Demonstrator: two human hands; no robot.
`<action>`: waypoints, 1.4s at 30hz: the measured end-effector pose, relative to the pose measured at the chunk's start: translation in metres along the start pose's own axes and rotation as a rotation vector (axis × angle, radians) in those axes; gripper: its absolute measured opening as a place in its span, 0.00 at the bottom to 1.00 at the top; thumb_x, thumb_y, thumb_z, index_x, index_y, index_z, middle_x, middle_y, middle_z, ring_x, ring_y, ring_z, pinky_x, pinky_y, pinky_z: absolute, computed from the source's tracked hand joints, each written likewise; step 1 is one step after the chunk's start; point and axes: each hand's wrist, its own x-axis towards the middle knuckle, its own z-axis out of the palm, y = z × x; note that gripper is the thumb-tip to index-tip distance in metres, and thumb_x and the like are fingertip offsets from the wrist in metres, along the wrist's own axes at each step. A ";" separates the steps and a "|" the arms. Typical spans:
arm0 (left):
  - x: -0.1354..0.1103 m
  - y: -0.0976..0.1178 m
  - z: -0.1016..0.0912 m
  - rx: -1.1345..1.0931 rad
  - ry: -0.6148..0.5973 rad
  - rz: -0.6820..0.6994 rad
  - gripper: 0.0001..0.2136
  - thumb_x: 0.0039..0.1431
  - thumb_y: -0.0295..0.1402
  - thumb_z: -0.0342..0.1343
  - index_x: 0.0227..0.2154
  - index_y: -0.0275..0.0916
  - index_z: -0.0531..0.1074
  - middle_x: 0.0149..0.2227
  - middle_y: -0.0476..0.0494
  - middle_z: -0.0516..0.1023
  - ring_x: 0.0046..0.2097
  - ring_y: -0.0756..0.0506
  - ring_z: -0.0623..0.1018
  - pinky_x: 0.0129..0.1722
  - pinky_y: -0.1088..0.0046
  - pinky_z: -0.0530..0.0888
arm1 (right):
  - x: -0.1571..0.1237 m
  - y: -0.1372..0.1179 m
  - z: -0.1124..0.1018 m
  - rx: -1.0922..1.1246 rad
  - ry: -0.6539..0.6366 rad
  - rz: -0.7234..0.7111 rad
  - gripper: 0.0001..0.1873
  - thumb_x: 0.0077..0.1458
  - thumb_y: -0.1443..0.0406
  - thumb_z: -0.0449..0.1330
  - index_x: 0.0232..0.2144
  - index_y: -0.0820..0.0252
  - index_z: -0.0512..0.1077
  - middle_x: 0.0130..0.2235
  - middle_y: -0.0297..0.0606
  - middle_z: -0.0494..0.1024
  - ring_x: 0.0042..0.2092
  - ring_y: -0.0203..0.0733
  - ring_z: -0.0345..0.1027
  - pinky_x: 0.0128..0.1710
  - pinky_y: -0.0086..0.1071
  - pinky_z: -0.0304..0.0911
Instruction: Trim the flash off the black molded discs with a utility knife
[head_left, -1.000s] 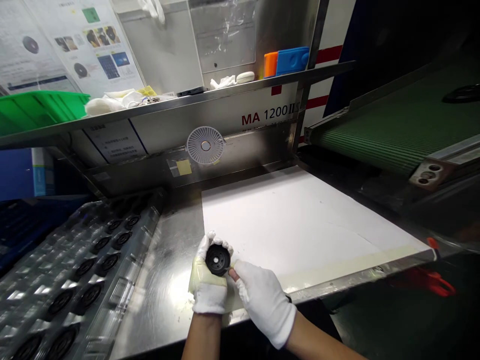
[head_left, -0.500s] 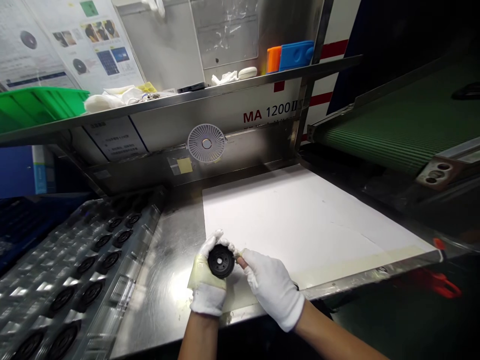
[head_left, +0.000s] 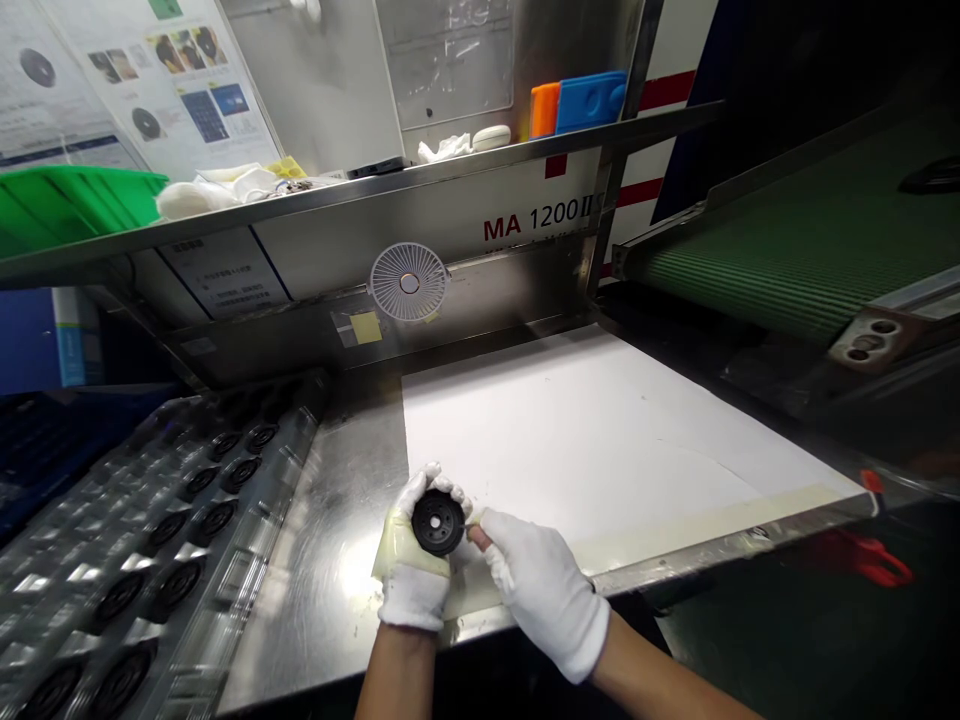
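A black round wheel-like part (head_left: 447, 536) with a small bright centre hole faces up in my left hand (head_left: 407, 560). White-gloved fingers wrap around its left side and far edge; the glove looks yellowed at the palm. My right hand (head_left: 546, 585), also in a white glove, is closed in a pinch at the part's right edge. A bare fingertip shows through that glove. Whatever sits in the pinch is too small to make out. Both hands are over the near edge of the metal table (head_left: 330, 520), beside a white sheet (head_left: 570, 430).
To the left, a clear plastic tray (head_left: 217, 590) holds several similar black round parts. A small white fan (head_left: 409, 283) is at the back panel. Above runs a metal shelf (head_left: 315, 212) with a green bin (head_left: 75, 212). A green conveyor belt (head_left: 780, 260) lies at the right.
The whole view has shifted slightly. My left hand still holds the black part, and my right hand stays pinched at its right edge with barely any movement.
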 end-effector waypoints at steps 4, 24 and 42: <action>0.000 -0.002 0.000 0.001 0.000 -0.019 0.02 0.49 0.27 0.56 0.27 0.35 0.71 0.23 0.48 0.69 0.28 0.51 0.71 0.30 0.76 0.70 | 0.005 0.002 0.000 -0.062 0.031 0.030 0.10 0.61 0.64 0.48 0.29 0.56 0.66 0.25 0.30 0.71 0.26 0.35 0.63 0.26 0.29 0.47; 0.005 -0.006 -0.001 -0.136 0.152 0.081 0.04 0.45 0.24 0.57 0.24 0.37 0.68 0.22 0.51 0.69 0.26 0.52 0.70 0.30 0.74 0.71 | -0.005 -0.012 0.019 0.008 0.002 0.015 0.12 0.60 0.63 0.46 0.28 0.56 0.65 0.26 0.31 0.72 0.27 0.37 0.64 0.25 0.29 0.47; -0.003 -0.009 -0.001 -0.064 0.119 0.193 0.08 0.47 0.26 0.54 0.33 0.38 0.71 0.32 0.46 0.74 0.36 0.47 0.74 0.41 0.66 0.71 | -0.002 -0.005 0.019 0.032 0.052 0.009 0.14 0.62 0.62 0.44 0.26 0.56 0.63 0.25 0.30 0.70 0.26 0.36 0.62 0.25 0.29 0.46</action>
